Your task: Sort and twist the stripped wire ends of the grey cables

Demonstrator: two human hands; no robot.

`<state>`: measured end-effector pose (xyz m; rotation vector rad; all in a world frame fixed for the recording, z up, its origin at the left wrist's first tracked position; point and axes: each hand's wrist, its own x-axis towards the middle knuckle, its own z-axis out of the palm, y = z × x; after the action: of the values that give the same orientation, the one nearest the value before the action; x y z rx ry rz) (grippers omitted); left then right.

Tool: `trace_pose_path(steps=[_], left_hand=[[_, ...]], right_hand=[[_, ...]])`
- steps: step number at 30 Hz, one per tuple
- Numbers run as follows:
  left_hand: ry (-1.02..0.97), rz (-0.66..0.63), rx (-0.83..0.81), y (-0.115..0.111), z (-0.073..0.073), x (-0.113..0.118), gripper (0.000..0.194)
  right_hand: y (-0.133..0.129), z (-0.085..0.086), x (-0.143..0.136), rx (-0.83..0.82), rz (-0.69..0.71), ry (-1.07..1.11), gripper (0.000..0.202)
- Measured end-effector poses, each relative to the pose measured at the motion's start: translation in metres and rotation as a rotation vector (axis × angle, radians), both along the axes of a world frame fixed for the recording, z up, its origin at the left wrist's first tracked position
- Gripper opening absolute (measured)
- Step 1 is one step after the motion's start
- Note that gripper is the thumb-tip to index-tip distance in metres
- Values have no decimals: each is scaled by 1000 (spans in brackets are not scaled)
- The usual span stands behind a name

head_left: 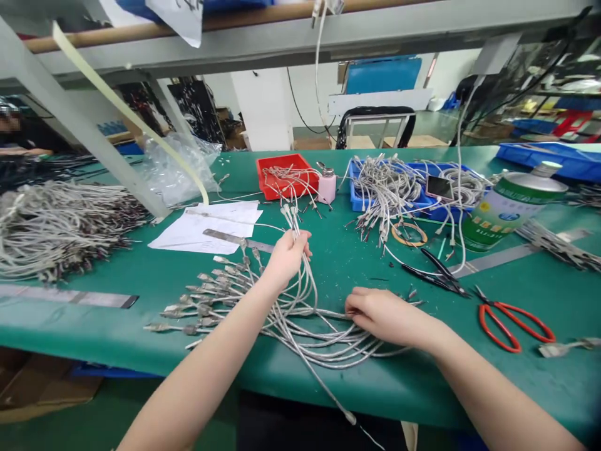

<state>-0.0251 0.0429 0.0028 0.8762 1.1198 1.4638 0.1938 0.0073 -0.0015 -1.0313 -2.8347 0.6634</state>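
Observation:
My left hand (287,255) is closed around several grey cables, whose connector ends stick up above the fingers. More grey cables (323,354) lie in a loose pile on the green table below, with many metal plug ends (206,297) fanned out to the left. My right hand (382,313) rests low over the right side of this pile, fingers curled and pinched on a cable; the fingertips are partly hidden. One cable end (350,416) hangs over the table's front edge.
Beside the right hand lie black pliers (439,275) and red-handled scissors (511,319). A green can (509,213) stands behind them. Farther back are a red tray (287,181), a pink bottle (327,186) and a blue tray (359,202) of cables. Papers (201,235) and a large cable heap (61,225) lie left.

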Motion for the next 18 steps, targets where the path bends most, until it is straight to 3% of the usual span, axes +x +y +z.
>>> trace_pose_path(steps=[4, 7, 13, 15, 18], left_hand=[[-50, 12, -61, 18, 0, -10, 13], [-121, -78, -20, 13, 8, -4, 20], [-159, -323, 144, -33, 28, 32, 30], [-129, -371, 153, -48, 26, 43, 31], [-65, -417, 132, -64, 15, 56, 27]], right_hand=[[-3, 0, 6, -96, 133, 14, 15], [-5, 1, 6, -130, 140, 109, 15], [-2, 18, 6, -70, -230, 631, 26], [-2, 24, 7, -84, -327, 796, 31], [-6, 27, 5, -184, -343, 953, 34]])
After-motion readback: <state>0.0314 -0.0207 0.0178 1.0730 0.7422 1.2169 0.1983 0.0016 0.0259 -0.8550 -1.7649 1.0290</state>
